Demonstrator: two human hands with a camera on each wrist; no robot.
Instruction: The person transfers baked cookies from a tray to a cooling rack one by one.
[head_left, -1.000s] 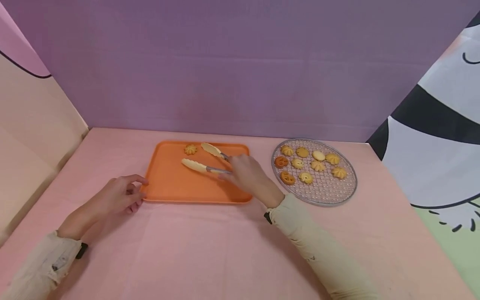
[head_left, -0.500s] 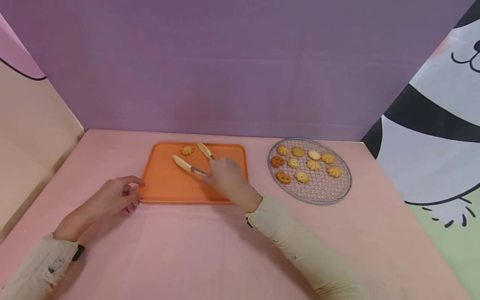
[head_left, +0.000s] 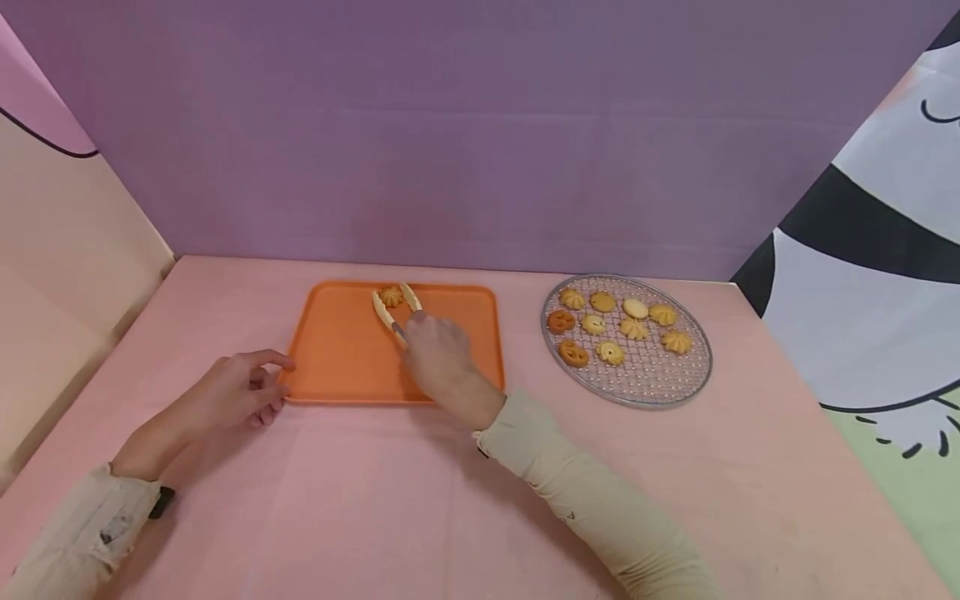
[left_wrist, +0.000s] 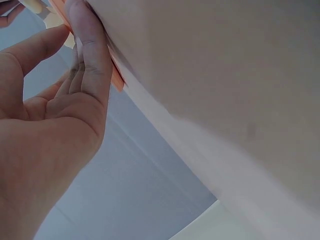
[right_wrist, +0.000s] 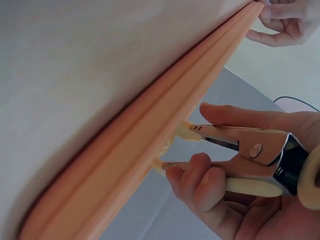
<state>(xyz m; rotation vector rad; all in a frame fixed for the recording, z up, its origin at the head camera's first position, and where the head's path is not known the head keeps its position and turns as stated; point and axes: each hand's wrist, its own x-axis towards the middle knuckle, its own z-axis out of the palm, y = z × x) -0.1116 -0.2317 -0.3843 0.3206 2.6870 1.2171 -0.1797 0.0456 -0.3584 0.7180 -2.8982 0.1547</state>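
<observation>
My right hand [head_left: 438, 350] grips metal tongs [right_wrist: 260, 150] with pale, scalloped tips. Over the back of an orange tray [head_left: 337, 358], the tongs' arms stand apart, one on each side of a golden, flower-shaped cookie [head_left: 391, 296]. In the right wrist view, the tray's raised side hides most of that cookie. At the tray's near left corner, my left hand [head_left: 236, 387] holds the rim between thumb and index finger, the other fingers curled below. The left wrist view shows this hand [left_wrist: 75, 85] close, with the tray's edge [left_wrist: 118, 82] passing behind the fingers.
A round wire-mesh rack [head_left: 645, 387] with a metal rim stands right of the tray. Several cookies lie on it, among them pretzel-shaped ones [head_left: 573, 353] and a pale oval one [head_left: 635, 309]. A purple wall [head_left: 480, 167] rises behind the pink tabletop [head_left: 360, 500].
My right hand has moved left and away from me with the tongs, whose tips have gone from beside the cookie to either side of it. The left hand has stayed at the tray's corner.
</observation>
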